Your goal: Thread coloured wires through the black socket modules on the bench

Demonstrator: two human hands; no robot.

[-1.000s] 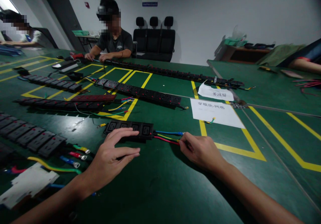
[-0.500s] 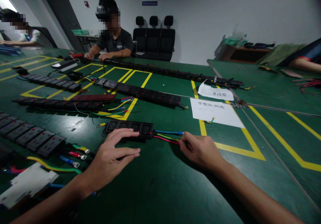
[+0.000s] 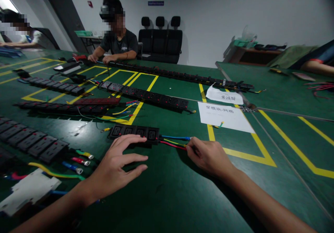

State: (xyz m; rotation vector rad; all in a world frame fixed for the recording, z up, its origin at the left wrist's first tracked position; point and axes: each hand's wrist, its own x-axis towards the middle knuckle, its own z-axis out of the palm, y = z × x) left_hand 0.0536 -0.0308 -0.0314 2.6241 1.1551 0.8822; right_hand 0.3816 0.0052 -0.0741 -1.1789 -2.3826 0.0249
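A short black socket strip (image 3: 153, 134) lies on the green table in front of me. Blue, yellow-green and red wires (image 3: 172, 143) run out of its right end. My right hand (image 3: 208, 156) is closed round the ends of these wires, and its fingers partly cover the tips. My left hand (image 3: 118, 165) is at the strip's near side, fingers apart and curved, holding nothing. Its fingertips overlap the strip's near edge; whether they touch it I cannot tell. From the strip's left end comes a thin wire with a yellow lug (image 3: 106, 130).
Longer socket strips lie at left (image 3: 33, 140) and farther back (image 3: 146, 95). A white plastic part (image 3: 30, 191) is at lower left beside lugged wires (image 3: 80, 161). Paper labels (image 3: 225, 116) lie at right. A co-worker (image 3: 118, 41) sits across the table, hands on a long strip (image 3: 182, 75).
My left hand has shifted slightly to the right, and its fingers have spread a little wider. My right hand and the socket strip have stayed in place.
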